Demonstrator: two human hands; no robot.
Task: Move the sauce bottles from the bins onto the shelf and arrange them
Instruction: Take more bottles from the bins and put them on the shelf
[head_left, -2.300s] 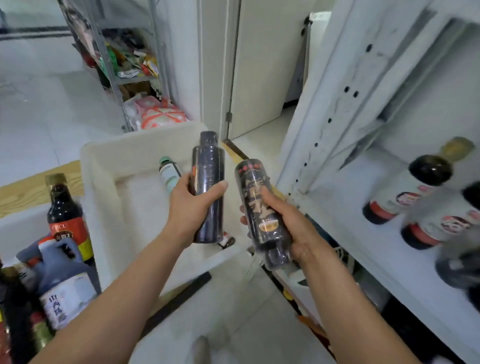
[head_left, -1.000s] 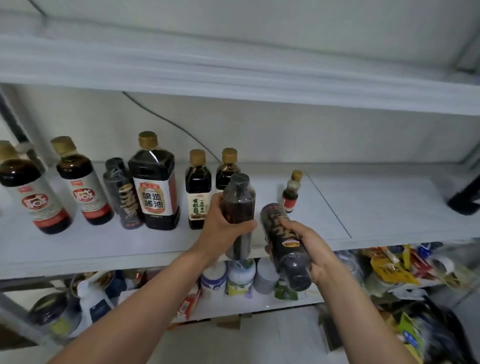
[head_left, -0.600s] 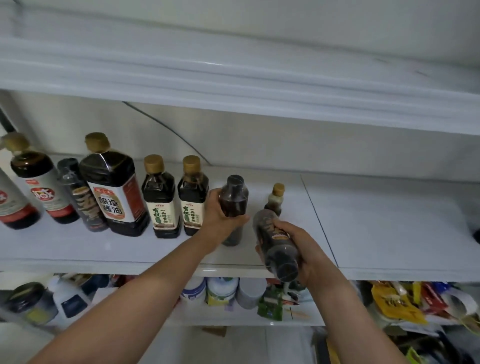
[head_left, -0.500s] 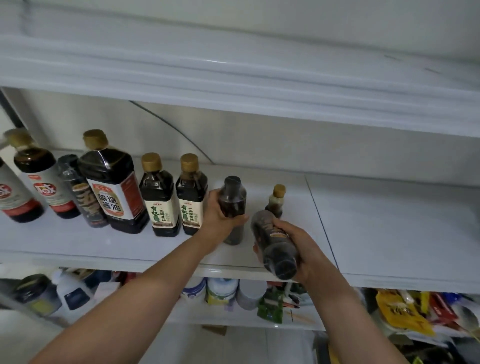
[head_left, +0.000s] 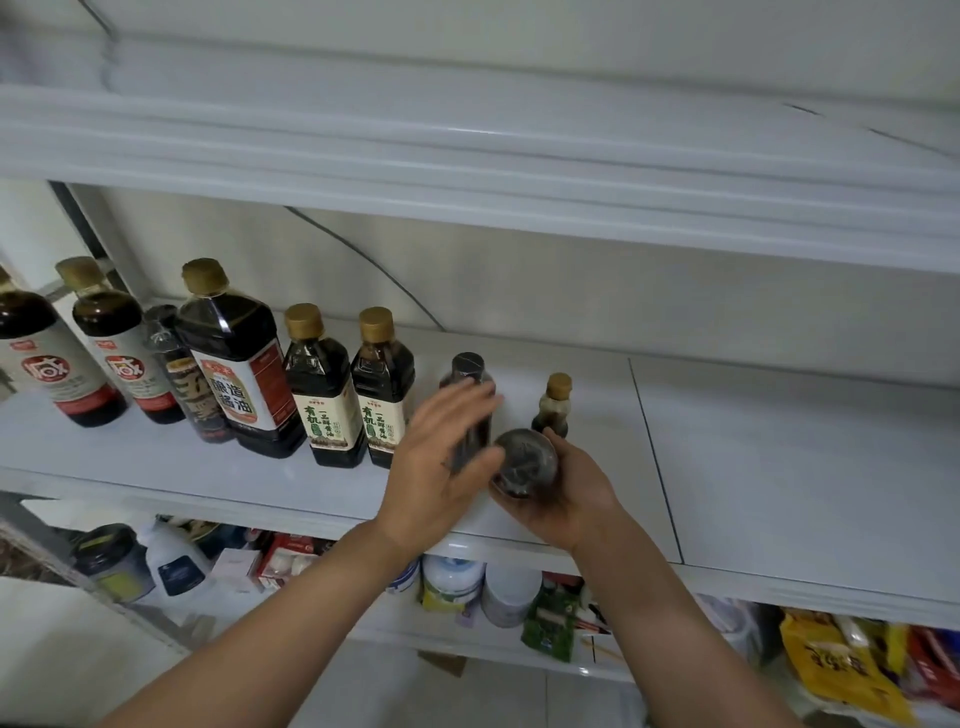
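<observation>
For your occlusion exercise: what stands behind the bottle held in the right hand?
A small gold-capped bottle stands on the shelf behind the held bottle. Its base is covered by that bottle and the right hand.

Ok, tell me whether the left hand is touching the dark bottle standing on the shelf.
Cannot tell. In the head view the left hand is spread open and blurred across the dark bottle on the shelf, hiding any contact or gap.

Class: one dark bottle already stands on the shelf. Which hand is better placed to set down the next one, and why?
Probably the right hand: it grips the remaining dark bottle at the shelf edge. The left hand is open beside the standing black-capped bottle.
</observation>
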